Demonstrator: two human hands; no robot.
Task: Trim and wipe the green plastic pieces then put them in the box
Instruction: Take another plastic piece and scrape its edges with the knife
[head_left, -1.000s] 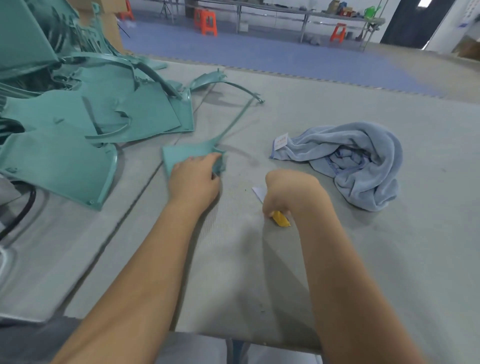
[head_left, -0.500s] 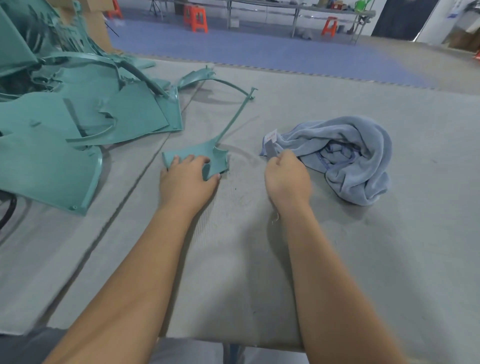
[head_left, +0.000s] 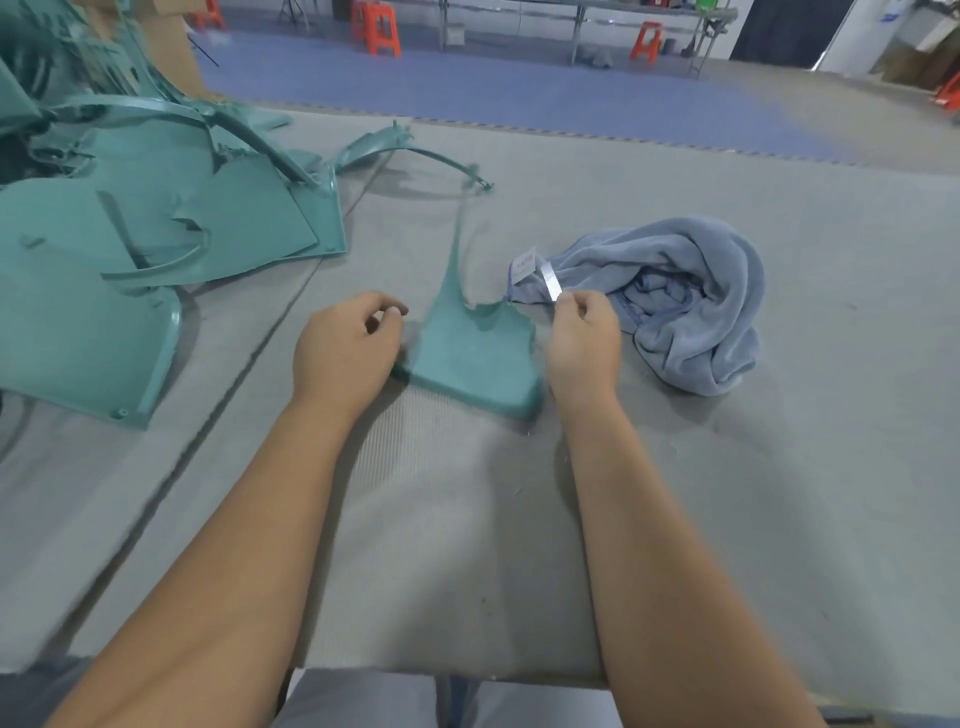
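A small green plastic piece (head_left: 472, 353) with a long thin stem lies on the grey felt table (head_left: 467, 519) between my hands. My left hand (head_left: 343, 353) sits at the piece's left corner with its fingers curled; the corner runs under the hand, and the grip itself is hidden. My right hand (head_left: 582, 338) is at the piece's right edge and pinches a small silvery blade (head_left: 551, 283) between thumb and fingers, with the blade pointing up and away.
A crumpled blue towel (head_left: 685, 301) lies just right of my right hand. A pile of large green plastic panels (head_left: 156, 234) fills the table's left side, with a curved green strip (head_left: 374, 148) behind. A cardboard box (head_left: 171, 47) stands at the far left.
My left hand has slid off the top of the green piece to its left corner. My right hand moved from the towel's edge to the piece's right edge, now showing the blade.
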